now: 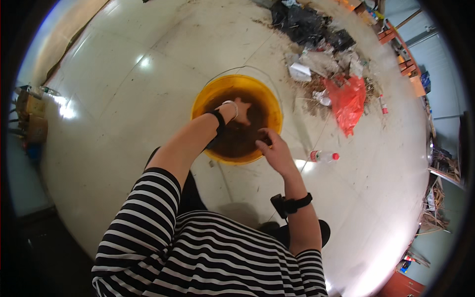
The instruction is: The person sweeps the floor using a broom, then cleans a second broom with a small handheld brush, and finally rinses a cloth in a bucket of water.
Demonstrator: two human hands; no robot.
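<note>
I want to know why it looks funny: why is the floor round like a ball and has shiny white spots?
In the head view, the fisheye lens bends the floor into a dome with black corners; the white spots are lamp glare, brightest beside the plastic bottle and at the lower right; the left hand in the yellow bucket and the right hand look fairly sharp.

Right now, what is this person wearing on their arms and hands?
Short black-and-white striped sleeves end above the elbows; the forearms are bare. The left hand has a black wrist strap and a pale bangle. The right hand has a black wristband carrying a small dark device.
</note>
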